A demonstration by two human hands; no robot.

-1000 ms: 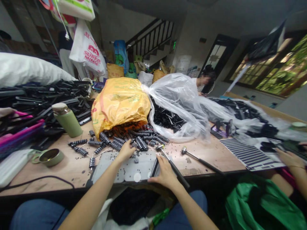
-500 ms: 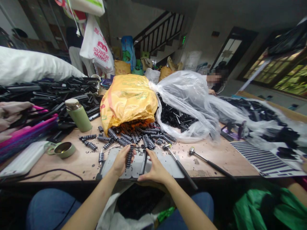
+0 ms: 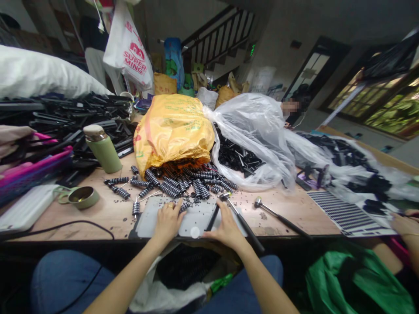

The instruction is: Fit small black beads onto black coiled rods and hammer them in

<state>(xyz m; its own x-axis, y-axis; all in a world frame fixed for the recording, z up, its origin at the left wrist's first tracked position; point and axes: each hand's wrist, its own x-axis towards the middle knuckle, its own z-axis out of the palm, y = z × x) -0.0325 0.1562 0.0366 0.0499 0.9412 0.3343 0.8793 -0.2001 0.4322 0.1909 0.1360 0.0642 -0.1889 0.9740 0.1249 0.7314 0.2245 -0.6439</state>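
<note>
My left hand (image 3: 167, 221) is closed around a black-and-white ribbed cylinder (image 3: 185, 206), low over the grey plate (image 3: 149, 218) at the table's front edge. The fingers hide part of this cylinder. To its right, my right hand (image 3: 227, 226) grips a narrow black plastic strip (image 3: 212, 217) between thumb and fingers, near the plate's right part. Just beyond both hands lies a heap of similar ribbed cylinders (image 3: 175, 185), spilling from a yellow sack (image 3: 176, 131). A hammer (image 3: 237, 213) with a dark handle rests right beside my right hand.
A second hammer (image 3: 278, 216) lies further right, near a striped sheet (image 3: 337, 213). A clear plastic bag (image 3: 252, 117) holds black parts. On the left stand a green bottle (image 3: 104, 150) and a green cup (image 3: 83, 198). Another person's hand (image 3: 406, 224) is at the far right.
My left hand has tipped the ribbed cylinder from nearly upright to slanted. My right hand has shifted right with the black strip, widening the gap between the hands. The view has also shifted slightly.
</note>
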